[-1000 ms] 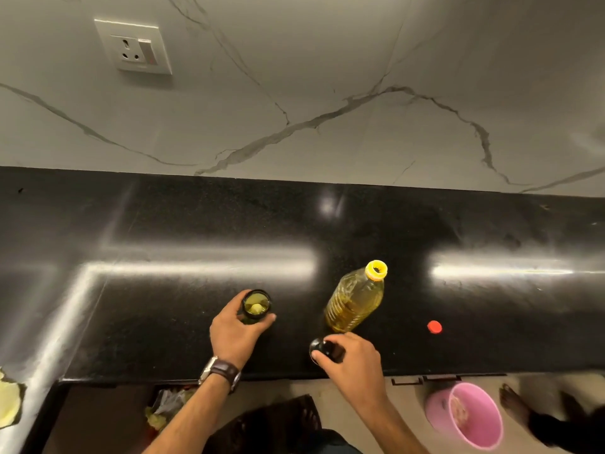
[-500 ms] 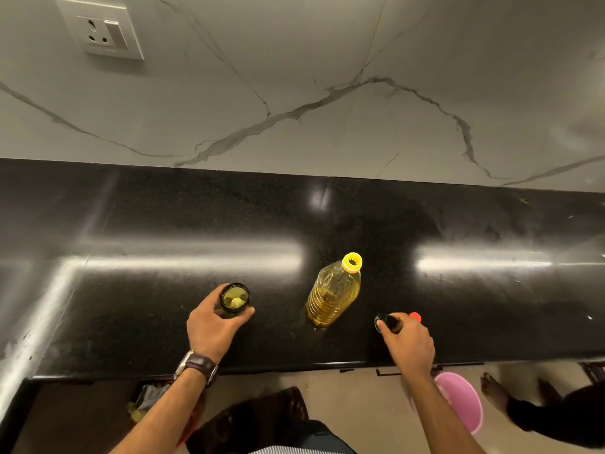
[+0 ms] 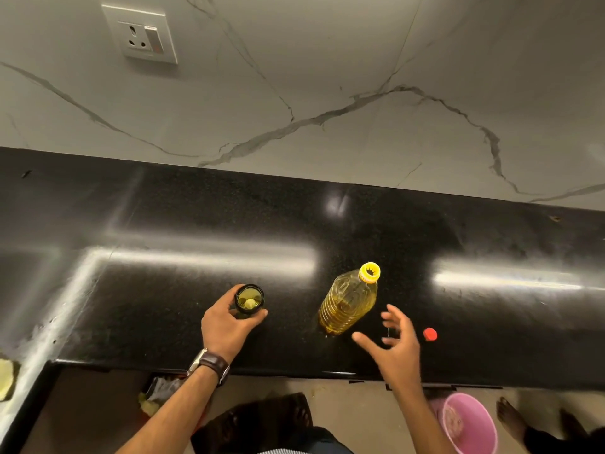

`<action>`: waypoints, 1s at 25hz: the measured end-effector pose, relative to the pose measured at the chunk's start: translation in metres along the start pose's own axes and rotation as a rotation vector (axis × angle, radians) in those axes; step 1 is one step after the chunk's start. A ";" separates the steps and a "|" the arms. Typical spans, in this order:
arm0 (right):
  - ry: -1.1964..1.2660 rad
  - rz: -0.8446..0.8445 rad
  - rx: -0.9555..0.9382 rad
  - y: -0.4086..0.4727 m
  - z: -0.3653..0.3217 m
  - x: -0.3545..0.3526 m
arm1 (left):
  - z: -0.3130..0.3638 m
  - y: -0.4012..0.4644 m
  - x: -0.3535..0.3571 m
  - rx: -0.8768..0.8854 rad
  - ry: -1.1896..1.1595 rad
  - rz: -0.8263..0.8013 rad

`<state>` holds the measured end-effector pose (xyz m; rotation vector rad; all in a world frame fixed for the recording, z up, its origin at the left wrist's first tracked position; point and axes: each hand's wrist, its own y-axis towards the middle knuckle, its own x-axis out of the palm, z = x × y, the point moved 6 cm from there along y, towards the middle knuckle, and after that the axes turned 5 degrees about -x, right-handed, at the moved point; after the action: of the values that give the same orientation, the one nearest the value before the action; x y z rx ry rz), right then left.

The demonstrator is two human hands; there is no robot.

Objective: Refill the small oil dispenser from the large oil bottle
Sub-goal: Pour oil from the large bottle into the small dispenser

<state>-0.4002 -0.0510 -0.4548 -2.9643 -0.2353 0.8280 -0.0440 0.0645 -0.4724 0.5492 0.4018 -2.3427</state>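
The small dark-green oil dispenser stands uncapped on the black counter, a little oil visible inside. My left hand grips it from the near side, fingers and thumb curled round its body. The large clear bottle of yellow oil stands upright to its right, its yellow neck ring open with no cap on. My right hand hovers just right of the large bottle, fingers spread, holding nothing. A red cap lies on the counter just right of that hand. The dispenser's dark top is hidden.
A marble wall with a socket rises behind the counter. Below the counter's front edge a pink bucket stands on the floor at the right, next to another person's foot. A yellowish cloth lies at the far left.
My right hand let go of the dispenser's dark top near the red cap and moved back left toward the large bottle, now spread and empty. My left hand kept its grip on the dispenser.
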 end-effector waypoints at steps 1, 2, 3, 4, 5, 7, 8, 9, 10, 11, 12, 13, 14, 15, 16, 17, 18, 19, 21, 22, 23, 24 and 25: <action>0.091 -0.062 -0.011 -0.001 -0.010 0.016 | 0.000 0.000 0.000 -0.001 0.002 -0.003; 0.149 -0.106 -0.031 -0.001 -0.021 0.031 | -0.001 0.001 0.000 -0.003 0.004 -0.006; 0.194 -0.126 -0.041 0.000 -0.030 0.043 | 0.000 0.000 0.000 -0.003 0.004 -0.009; 0.230 -0.119 -0.039 0.003 -0.037 0.052 | 0.000 0.000 0.000 -0.003 0.003 -0.010; 0.258 -0.094 -0.036 0.005 -0.042 0.058 | 0.001 0.000 0.000 -0.003 0.002 -0.011; 0.275 -0.030 -0.041 0.011 -0.051 0.062 | 0.002 -0.001 -0.001 0.000 0.000 -0.008; 0.273 -0.009 -0.048 0.014 -0.055 0.063 | 0.002 -0.001 -0.001 0.001 -0.002 -0.009; 0.267 0.004 -0.058 0.016 -0.057 0.063 | 0.002 -0.001 -0.001 0.000 -0.003 -0.012; 0.255 0.010 -0.069 0.019 -0.058 0.063 | 0.001 -0.001 0.000 0.000 -0.001 -0.015; 0.235 0.008 -0.082 0.021 -0.059 0.063 | 0.001 -0.001 -0.001 0.000 0.003 -0.012; 0.210 0.000 -0.096 0.023 -0.060 0.063 | 0.001 -0.001 -0.001 -0.002 0.007 -0.009; 0.175 -0.010 -0.115 0.025 -0.061 0.062 | 0.000 0.000 -0.001 -0.004 0.011 -0.007; 0.141 -0.023 -0.141 0.026 -0.064 0.060 | -0.001 0.000 -0.001 -0.009 0.012 -0.007; 0.101 -0.036 -0.170 0.028 -0.065 0.059 | -0.001 0.001 -0.001 -0.012 0.015 -0.009; 0.068 -0.052 -0.203 0.029 -0.067 0.057 | -0.002 0.000 -0.001 -0.010 0.019 -0.010; 0.029 -0.065 -0.234 0.030 -0.068 0.056 | -0.002 0.001 -0.001 -0.008 0.025 -0.009; -0.012 -0.077 -0.263 0.032 -0.068 0.056 | -0.002 0.001 -0.001 -0.006 0.027 -0.009; -0.066 -0.087 -0.288 0.034 -0.068 0.056 | -0.002 0.001 -0.001 -0.005 0.028 -0.005; -0.197 -0.108 -0.331 0.038 -0.069 0.058 | -0.002 0.001 -0.001 -0.005 0.029 -0.003; -0.273 -0.119 -0.351 0.040 -0.071 0.060 | -0.001 0.001 -0.002 -0.007 0.029 -0.001; -0.353 -0.127 -0.370 0.041 -0.075 0.061 | -0.001 0.000 -0.002 -0.008 0.031 0.003; -0.429 -0.132 -0.394 0.041 -0.079 0.064 | -0.001 0.000 -0.003 -0.007 0.033 0.009; -0.502 -0.139 -0.422 0.040 -0.084 0.066 | 0.000 0.000 -0.003 -0.005 0.035 0.012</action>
<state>-0.2954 -0.0812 -0.4202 -2.9804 -0.7077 1.6725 -0.0418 0.0662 -0.4709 0.5897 0.4200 -2.3227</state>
